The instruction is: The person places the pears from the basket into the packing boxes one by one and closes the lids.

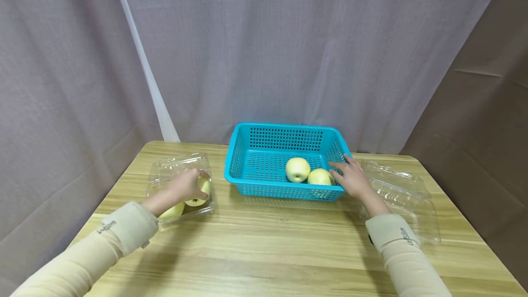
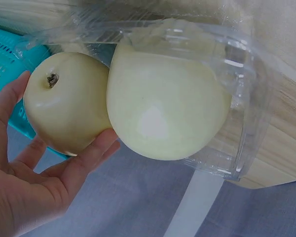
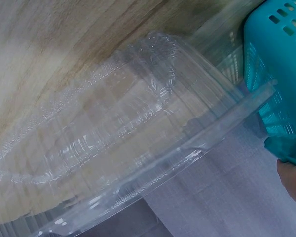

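Note:
My left hand (image 1: 184,186) reaches into an open clear plastic clamshell box (image 1: 175,164) at the left of the table. Its thumb and fingers grip a pale yellow-green apple (image 2: 69,108) from both sides, stem facing the wrist camera. A second apple (image 2: 167,103) sits against it in the box. In the middle, a blue perforated plastic basket (image 1: 284,191) holds two more apples, one (image 1: 298,169) left of the other (image 1: 320,177). My right hand (image 1: 354,180) rests at the basket's right rim, fingers spread over the edge near the right apple, with no apple in it.
Another clear plastic clamshell box (image 1: 406,205), with no fruit in it, lies open to the right of the basket, partly behind my right forearm. All stands on a wood-grain table (image 1: 264,246). Grey curtain (image 1: 288,49) hangs right behind the table's back edge.

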Demonstrator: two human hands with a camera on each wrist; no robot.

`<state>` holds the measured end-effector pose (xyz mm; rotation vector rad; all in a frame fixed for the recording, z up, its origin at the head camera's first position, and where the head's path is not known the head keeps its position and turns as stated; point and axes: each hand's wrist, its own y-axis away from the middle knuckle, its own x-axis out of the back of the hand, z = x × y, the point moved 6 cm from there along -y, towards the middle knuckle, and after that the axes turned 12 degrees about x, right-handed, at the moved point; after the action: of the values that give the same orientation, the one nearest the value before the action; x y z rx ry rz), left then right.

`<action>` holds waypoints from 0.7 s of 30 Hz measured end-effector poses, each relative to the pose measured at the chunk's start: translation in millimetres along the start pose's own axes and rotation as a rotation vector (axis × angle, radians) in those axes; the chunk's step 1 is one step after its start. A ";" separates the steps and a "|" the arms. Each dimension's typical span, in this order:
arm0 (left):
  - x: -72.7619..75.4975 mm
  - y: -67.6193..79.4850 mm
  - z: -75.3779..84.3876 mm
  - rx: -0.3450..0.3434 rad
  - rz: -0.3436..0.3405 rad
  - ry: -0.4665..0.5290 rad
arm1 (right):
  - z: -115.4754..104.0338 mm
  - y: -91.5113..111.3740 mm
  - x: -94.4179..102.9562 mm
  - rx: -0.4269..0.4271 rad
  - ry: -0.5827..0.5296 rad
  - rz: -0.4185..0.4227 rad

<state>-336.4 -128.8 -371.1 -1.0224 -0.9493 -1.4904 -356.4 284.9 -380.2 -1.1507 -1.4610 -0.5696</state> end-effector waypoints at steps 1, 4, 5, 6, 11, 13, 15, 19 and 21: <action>-0.2 0.1 0.0 0.002 0.006 0.000 | 0.3 0.0 0.0 -0.001 0.001 -0.001; -1.0 0.8 0.8 -0.003 0.031 -0.018 | 1.3 -0.1 -0.4 0.000 0.004 -0.001; -1.4 1.3 1.3 -0.007 0.038 -0.027 | 1.5 -0.2 -0.5 0.000 0.005 -0.001; -2.2 1.8 1.6 -0.013 0.043 -0.038 | 1.7 -0.3 -0.6 0.001 0.007 0.000; -9.7 4.0 0.9 -0.034 0.044 -0.080 | 1.0 -0.1 -0.8 0.002 0.008 0.002; -13.6 3.8 -1.0 -0.036 0.041 -0.082 | 0.5 0.1 -1.0 0.002 0.004 -0.001; -16.6 3.3 -2.8 -0.030 0.042 -0.077 | -0.3 0.1 -1.1 0.001 0.003 -0.004; -19.5 2.2 -3.5 -0.037 0.059 -0.077 | -2.4 -0.3 1.3 0.006 0.006 0.006; -20.0 1.9 -3.7 -0.035 0.067 -0.081 | -3.0 -0.3 2.9 0.007 0.009 0.010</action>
<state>-333.2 -126.3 -391.1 -1.1370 -0.9398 -1.4236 -355.0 283.1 -376.6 -1.1477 -1.4477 -0.5616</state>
